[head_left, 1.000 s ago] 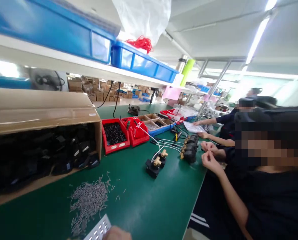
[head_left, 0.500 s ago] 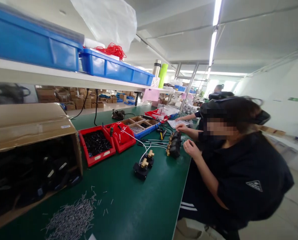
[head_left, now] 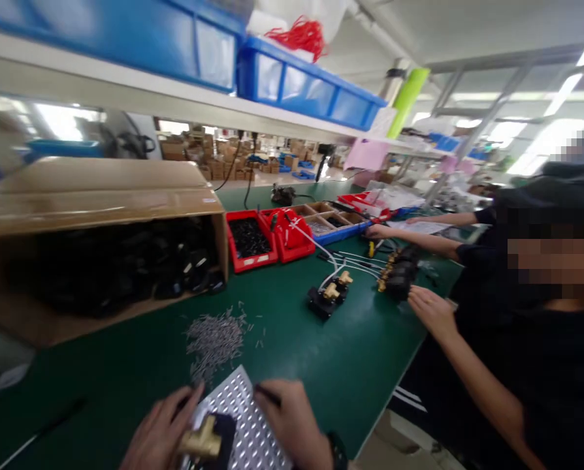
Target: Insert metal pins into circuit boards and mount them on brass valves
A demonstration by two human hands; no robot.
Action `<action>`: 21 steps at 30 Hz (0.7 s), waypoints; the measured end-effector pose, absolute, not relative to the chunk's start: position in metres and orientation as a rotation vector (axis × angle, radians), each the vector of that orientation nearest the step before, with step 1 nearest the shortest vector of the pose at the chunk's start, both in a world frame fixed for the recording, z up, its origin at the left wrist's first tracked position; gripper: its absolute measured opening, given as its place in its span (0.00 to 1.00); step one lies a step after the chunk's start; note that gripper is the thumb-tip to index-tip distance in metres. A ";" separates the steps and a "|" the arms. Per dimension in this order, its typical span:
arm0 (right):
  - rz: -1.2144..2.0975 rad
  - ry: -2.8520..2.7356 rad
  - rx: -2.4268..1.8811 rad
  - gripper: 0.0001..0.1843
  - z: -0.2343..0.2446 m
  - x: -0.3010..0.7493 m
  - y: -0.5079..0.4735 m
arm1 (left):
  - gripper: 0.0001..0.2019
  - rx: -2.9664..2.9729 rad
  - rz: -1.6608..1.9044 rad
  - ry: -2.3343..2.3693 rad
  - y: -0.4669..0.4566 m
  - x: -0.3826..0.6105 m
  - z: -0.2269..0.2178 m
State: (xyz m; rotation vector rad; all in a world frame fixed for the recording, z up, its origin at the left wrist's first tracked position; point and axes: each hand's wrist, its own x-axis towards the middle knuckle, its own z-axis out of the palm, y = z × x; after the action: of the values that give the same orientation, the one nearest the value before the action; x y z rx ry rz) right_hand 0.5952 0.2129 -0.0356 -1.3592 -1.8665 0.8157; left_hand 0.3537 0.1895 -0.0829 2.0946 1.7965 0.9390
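Observation:
At the bottom of the view lies a dimpled silvery metal plate (head_left: 247, 408). A black unit with a brass tee fitting (head_left: 204, 440) rests on it, blurred. Beside this fitting on the left is my left hand (head_left: 157, 427), its fingers drawn together; a dark spot shows between them, too blurred to name. My right hand (head_left: 294, 421) is over the plate's right side, closed on a slim black piece (head_left: 267, 394) whose kind I cannot make out. A heap of small grey metal pins (head_left: 216, 339) lies just beyond the plate.
An open cardboard box (head_left: 100, 196) of black parts stands left. Red bins (head_left: 250, 245) and a divided blue tray (head_left: 343, 232) line the back. Another black unit with brass fittings (head_left: 328, 297) sits mid-table. A co-worker's hand (head_left: 432, 310) touches black assemblies (head_left: 400, 274) on the right.
My view has turned left and down. Both my hands, the plate and the nearest brass-fitted unit have come into view. The co-worker's far hand has reached toward the trays.

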 end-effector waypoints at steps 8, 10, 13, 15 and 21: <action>0.594 -2.012 -1.727 0.04 -0.033 0.600 0.333 | 0.10 1.572 1.005 2.260 0.253 0.326 -0.061; 0.576 -2.025 -1.784 0.08 -0.035 0.597 0.333 | 0.07 1.605 0.969 2.253 0.269 0.324 -0.058; 0.574 -2.047 -1.851 0.10 -0.040 0.596 0.318 | 0.06 1.725 0.892 2.172 0.286 0.323 -0.054; 0.555 -2.060 -1.891 0.09 -0.044 0.594 0.309 | 0.05 1.780 0.834 2.144 0.294 0.323 -0.052; 0.491 -2.129 -1.961 0.04 -0.048 0.583 0.305 | 0.05 1.807 0.753 2.143 0.304 0.325 -0.054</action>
State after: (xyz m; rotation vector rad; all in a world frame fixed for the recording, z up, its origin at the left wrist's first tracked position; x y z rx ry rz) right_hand 0.5825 0.3051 -0.0476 -1.9607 -2.1292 0.4912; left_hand 0.3250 0.3042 -0.0539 1.8070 2.1435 0.7532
